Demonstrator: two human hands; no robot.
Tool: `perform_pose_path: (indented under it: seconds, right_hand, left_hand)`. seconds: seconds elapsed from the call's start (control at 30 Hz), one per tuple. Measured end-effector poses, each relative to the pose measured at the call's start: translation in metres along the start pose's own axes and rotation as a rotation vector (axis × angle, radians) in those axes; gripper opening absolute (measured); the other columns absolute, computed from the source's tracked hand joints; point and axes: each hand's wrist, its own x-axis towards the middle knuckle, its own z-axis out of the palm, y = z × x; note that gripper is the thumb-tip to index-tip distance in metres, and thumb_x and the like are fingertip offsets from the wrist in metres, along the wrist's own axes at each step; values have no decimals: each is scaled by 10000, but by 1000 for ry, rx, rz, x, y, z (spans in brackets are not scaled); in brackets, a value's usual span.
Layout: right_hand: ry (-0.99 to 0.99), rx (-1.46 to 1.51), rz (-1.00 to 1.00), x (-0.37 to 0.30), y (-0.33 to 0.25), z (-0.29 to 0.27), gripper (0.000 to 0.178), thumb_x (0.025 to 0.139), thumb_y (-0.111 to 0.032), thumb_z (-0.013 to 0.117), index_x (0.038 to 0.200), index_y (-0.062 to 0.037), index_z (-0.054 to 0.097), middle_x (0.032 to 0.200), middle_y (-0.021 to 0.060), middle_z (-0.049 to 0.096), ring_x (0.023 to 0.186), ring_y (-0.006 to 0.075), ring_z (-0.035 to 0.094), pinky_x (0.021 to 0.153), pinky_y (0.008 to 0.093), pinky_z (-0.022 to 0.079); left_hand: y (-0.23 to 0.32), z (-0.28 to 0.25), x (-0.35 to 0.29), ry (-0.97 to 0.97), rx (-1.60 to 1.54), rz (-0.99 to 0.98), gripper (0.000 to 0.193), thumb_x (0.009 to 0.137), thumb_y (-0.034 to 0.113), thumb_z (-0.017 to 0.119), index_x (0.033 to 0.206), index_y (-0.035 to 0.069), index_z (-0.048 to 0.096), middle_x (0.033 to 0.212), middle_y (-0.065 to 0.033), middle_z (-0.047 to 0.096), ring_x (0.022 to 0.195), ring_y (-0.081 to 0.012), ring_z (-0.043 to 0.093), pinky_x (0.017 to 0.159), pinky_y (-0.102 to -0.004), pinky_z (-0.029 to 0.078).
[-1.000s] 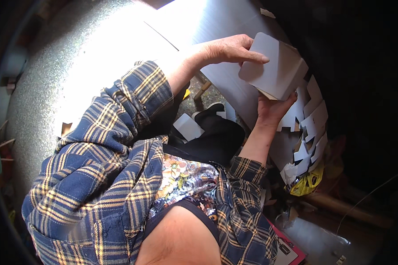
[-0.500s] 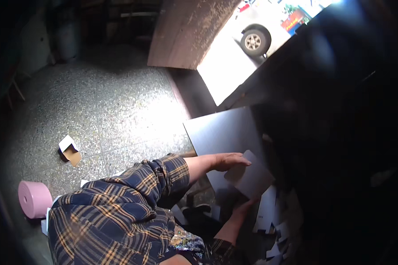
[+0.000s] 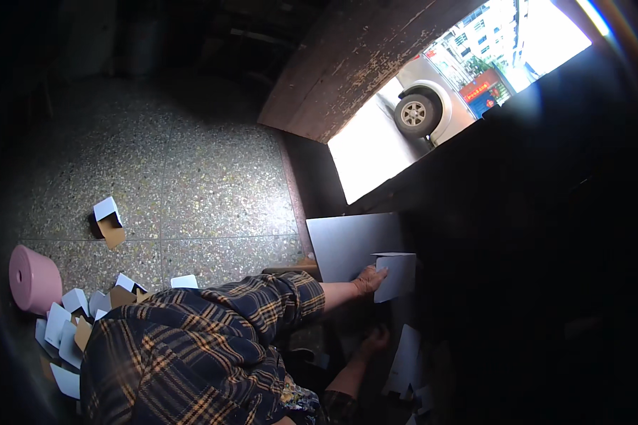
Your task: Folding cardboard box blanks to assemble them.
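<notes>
My left hand (image 3: 368, 280) is closed on the edge of a folded white cardboard piece (image 3: 395, 278), with the thumb against its face. A narrow flap bends over along the piece's top. It stands above a smooth grey board or tabletop (image 3: 347, 241), whose far side fades into shadow. Lower down, in dim light, my right hand (image 3: 376, 341) is apart from the piece, its fingers loosely bent and apart with nothing visible in them. Near it leans a pale cardboard sheet (image 3: 403, 360) with cut edges, partly lost in the dark.
Several folded white-and-brown cardboard pieces (image 3: 65, 333) lie on the speckled floor (image 3: 220, 184) at lower left, beside a round pink stool (image 3: 35, 278). Another small cardboard piece (image 3: 109, 221) lies farther off. A worn wooden door (image 3: 347, 67) stands by a bright doorway with a vehicle wheel (image 3: 415, 115) outside.
My right hand has come away from the cardboard piece and is lower. The piece, flatter and tilted before, now stands more upright in my left hand with its flap bent. The view has shifted.
</notes>
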Motion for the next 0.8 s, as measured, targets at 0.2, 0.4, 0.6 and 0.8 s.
perform_pose_path:
  seconds: [0.2, 0.4, 0.6, 0.8]
  right_hand:
    - [-86, -368, -684, 13, -4, 3, 250, 867, -52, 549, 1114, -16, 573, 953, 118, 604, 768, 178, 603, 657, 300, 508]
    - [-95, 46, 108, -4, -14, 7, 217, 882, -84, 550, 1086, -22, 593, 981, 125, 616, 836, 187, 608, 739, 311, 505]
    - [-55, 98, 143, -32, -11, -12, 215, 890, -119, 560, 1079, -25, 599, 984, 115, 622, 861, 187, 604, 766, 313, 497]
    - [-65, 362, 278, -32, -47, 2, 222, 897, -155, 571, 1075, -26, 603, 981, 102, 627, 877, 184, 599, 782, 313, 488]
  left_hand:
    - [83, 103, -77, -677, -227, 20, 430, 898, 179, 561, 1275, -18, 499, 1181, -146, 617, 1101, -230, 590, 935, -314, 467]
    - [152, 178, -235, -1395, -134, 668, 320, 836, 166, 589, 1137, 58, 564, 926, -154, 666, 824, -300, 658, 704, -398, 518]
    - [182, 113, -193, -1436, 545, 798, 200, 804, 204, 621, 952, 74, 588, 851, -173, 655, 806, -364, 647, 635, -453, 512]
    - [71, 64, -91, -1179, 973, 558, 242, 852, 245, 549, 1012, 105, 664, 950, -167, 675, 875, -383, 653, 759, -514, 512]
